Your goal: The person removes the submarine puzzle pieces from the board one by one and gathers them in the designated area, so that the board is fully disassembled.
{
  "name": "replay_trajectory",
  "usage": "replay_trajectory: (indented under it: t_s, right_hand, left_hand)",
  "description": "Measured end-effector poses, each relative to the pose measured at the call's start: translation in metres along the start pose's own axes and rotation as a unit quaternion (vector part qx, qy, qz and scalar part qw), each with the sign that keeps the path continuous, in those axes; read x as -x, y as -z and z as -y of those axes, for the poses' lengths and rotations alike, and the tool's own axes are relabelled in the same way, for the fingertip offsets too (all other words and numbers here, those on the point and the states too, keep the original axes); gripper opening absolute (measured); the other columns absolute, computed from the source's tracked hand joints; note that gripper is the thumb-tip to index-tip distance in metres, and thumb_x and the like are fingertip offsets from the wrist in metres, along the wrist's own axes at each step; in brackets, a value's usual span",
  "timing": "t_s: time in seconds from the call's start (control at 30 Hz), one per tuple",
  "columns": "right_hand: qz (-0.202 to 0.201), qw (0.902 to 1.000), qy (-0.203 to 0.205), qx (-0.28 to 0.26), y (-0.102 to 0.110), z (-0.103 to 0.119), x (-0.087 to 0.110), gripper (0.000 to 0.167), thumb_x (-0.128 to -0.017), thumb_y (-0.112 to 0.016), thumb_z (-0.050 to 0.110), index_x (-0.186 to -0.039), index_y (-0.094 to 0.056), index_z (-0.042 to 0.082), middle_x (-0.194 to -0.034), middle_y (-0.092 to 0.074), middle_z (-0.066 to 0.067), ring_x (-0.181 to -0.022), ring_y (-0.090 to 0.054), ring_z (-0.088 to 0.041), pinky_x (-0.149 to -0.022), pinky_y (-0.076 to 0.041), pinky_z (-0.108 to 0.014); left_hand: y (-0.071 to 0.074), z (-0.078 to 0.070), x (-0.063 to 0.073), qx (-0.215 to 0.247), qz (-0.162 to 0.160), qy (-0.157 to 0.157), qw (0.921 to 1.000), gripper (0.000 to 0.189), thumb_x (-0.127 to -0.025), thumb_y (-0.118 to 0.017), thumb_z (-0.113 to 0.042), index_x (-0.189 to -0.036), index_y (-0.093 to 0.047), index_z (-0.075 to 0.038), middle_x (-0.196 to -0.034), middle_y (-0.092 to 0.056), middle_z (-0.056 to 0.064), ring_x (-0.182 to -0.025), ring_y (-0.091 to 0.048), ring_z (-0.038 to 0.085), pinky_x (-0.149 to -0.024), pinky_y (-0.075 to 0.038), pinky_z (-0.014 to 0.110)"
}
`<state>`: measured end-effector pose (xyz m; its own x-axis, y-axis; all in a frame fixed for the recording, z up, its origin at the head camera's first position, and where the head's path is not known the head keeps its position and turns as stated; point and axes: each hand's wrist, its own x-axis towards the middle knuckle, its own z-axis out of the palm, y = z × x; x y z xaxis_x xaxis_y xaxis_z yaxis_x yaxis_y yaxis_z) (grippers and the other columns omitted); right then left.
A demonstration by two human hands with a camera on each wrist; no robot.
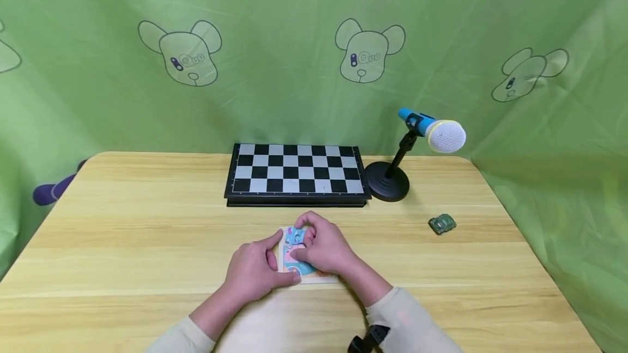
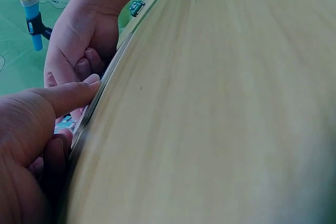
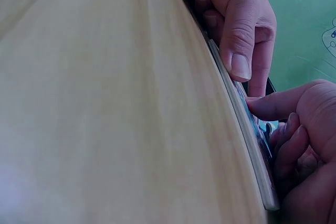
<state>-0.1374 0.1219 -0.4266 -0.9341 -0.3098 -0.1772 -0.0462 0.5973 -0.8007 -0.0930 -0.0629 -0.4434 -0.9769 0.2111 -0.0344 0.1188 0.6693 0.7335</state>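
A small picture puzzle board point(image 1: 314, 280) lies flat on the wood-grain table point(image 1: 122, 233), straight ahead of the person at 12 o'clock and under both hands. The left hand point(image 1: 251, 271) holds the board from its 8 to 9 o'clock side: the index fingertip is at the 10 o'clock corner, the thumb reaches out along the near edge at about 7 o'clock, and the remaining fingers are tucked in. The right hand point(image 1: 331, 245) comes over the board from 2 o'clock with its fingers bent, the thumb tip on the pink part of the picture and the index fingertip near the top at about 12 o'clock. Between those 2 tips a blue puzzle piece point(image 1: 294, 237) shows; whether they pinch it or only touch it, I cannot tell. Measured from the board, a black-and-white checkered game board point(image 1: 298, 169) lies at 12 o'clock, and just beside it, toward 2 o'clock, stands the round black base of a microphone stand point(image 1: 387, 184). The stand carries a blue microphone point(image 1: 445, 136), its white head aimed toward 4 o'clock. A small green toy car point(image 1: 442, 224) sits between 2 and 3 o'clock. Green cloth point(image 1: 279, 59) with outlined animal heads hangs behind the table at 12 o'clock.
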Motion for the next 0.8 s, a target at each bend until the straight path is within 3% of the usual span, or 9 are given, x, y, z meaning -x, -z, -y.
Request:
replay_trajectory:
  t_s: [0.27, 0.53, 0.8]
  right_hand:
    - [-0.026, 0.9995, -0.007, 0.017, 0.0014, 0.0032, 0.0, 0.032, -0.083, -0.083, 0.016, -0.108, -0.063, 0.014, -0.065, -0.053, -0.002, -0.056, -0.051, -0.018, -0.052, -0.039, -0.028]
    - [-0.026, 0.9994, -0.017, 0.016, 0.0015, 0.0044, -0.0011, 0.026, -0.084, -0.081, 0.015, -0.104, -0.066, 0.012, -0.064, -0.053, -0.002, -0.057, -0.051, -0.018, -0.051, -0.038, -0.027]
    - [-0.024, 0.9997, 0.007, -0.003, 0.0063, 0.0032, 0.0005, 0.023, -0.083, -0.082, 0.017, -0.102, -0.07, 0.01, -0.062, -0.052, -0.001, -0.054, -0.049, -0.015, -0.05, -0.037, -0.025]
  left_hand:
    - [0.0002, -0.0004, 0.0002, -0.002, -0.001, 0.0, 1.0, 0.097, -0.064, -0.092, -0.046, -0.143, -0.055, -0.004, -0.063, -0.052, -0.01, -0.055, -0.048, 0.011, -0.051, -0.037, 0.029]
    - [-0.0007, 0.0008, 0.0, -0.001, 0.002, -0.001, 1.0, 0.098, -0.064, -0.092, -0.046, -0.143, -0.054, -0.004, -0.064, -0.053, -0.011, -0.055, -0.048, 0.011, -0.052, -0.037, 0.029]
    - [-0.0013, 0.0035, -0.0004, -0.005, -0.01, -0.019, 0.9998, 0.097, -0.065, -0.092, -0.046, -0.142, -0.055, -0.002, -0.063, -0.052, -0.012, -0.054, -0.047, 0.009, -0.052, -0.037, 0.028]
